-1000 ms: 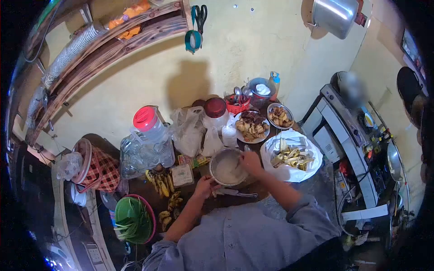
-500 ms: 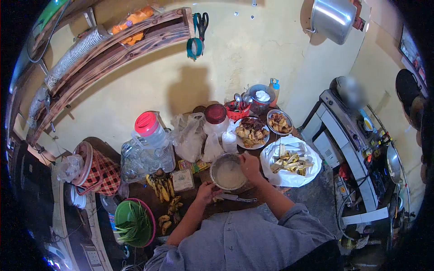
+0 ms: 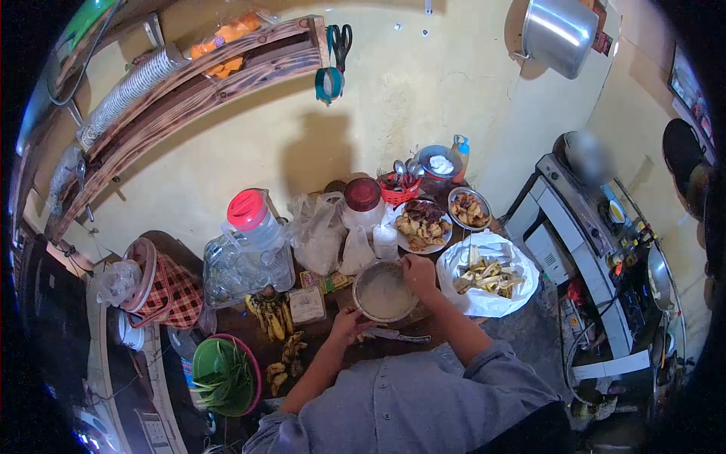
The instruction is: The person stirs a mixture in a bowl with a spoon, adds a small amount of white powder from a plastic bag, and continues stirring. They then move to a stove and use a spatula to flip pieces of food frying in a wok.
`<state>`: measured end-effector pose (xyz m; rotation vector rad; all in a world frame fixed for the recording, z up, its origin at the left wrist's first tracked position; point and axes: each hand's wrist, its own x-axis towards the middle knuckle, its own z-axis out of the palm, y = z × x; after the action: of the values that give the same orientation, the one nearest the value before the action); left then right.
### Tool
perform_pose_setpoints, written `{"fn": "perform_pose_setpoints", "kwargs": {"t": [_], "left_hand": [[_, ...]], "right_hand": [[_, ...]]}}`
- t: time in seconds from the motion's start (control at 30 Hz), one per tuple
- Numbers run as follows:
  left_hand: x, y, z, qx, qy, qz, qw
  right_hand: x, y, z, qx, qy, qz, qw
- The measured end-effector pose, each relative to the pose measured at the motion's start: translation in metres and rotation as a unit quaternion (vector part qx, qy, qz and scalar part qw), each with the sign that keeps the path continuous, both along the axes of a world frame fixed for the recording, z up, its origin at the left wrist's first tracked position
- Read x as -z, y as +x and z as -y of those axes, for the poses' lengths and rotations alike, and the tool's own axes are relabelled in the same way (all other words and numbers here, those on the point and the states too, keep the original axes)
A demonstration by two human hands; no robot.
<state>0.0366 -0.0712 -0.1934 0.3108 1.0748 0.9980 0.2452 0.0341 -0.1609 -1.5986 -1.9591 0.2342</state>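
A metal bowl (image 3: 360, 309) of pale, thick batter (image 3: 386, 291) stands on the table in front of me. My left hand (image 3: 348, 324) is closed on its lower left rim. Over the upper right rim is my right hand (image 3: 418, 274), fingers curled together; whatever they hold is hidden. Just below the bowl lies a knife (image 3: 397, 334), its handle to the right. Close by on the left are a white block-like packet (image 3: 307, 305) and some ripe bananas (image 3: 274, 314). A white plastic bag (image 3: 522, 291) holding banana peels (image 3: 490, 276) lies to the right.
Behind the bowl stand a white cup (image 3: 385, 244), a plate of fried pieces (image 3: 423, 236), a smaller bowl of them (image 3: 469, 208) and a red-lidded jar (image 3: 362, 198). On the left are a red-lidded pitcher (image 3: 249, 212), a tray of glasses (image 3: 227, 284) and a green basin (image 3: 212, 359). A stove (image 3: 582, 204) stands right.
The whole view has shifted slightly downward. Both hands keep nearly the same places at the bowl, with only slight movement of the right hand.
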Motion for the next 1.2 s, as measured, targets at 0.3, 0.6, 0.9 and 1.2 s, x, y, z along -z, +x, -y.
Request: {"fn": "perform_pose_setpoints", "kwargs": {"t": [0.3,0.6,0.9,1.2], "left_hand": [[0.002,0.002,0.001,0.000,0.009,-0.001,1.000],[-0.003,0.006,0.001,-0.016,-0.006,-0.014,1.000],[0.003,0.006,0.002,-0.019,0.010,-0.012,1.000],[0.013,0.003,0.000,-0.005,0.009,-0.003,1.000]], "right_hand": [[-0.016,-0.004,0.006,0.028,0.049,-0.055,0.997],[-0.013,-0.005,0.000,-0.001,0.052,-0.092,0.994],[-0.011,-0.009,0.003,-0.014,0.027,-0.098,0.995],[-0.019,-0.013,0.009,-0.060,0.009,-0.085,0.995]]}}
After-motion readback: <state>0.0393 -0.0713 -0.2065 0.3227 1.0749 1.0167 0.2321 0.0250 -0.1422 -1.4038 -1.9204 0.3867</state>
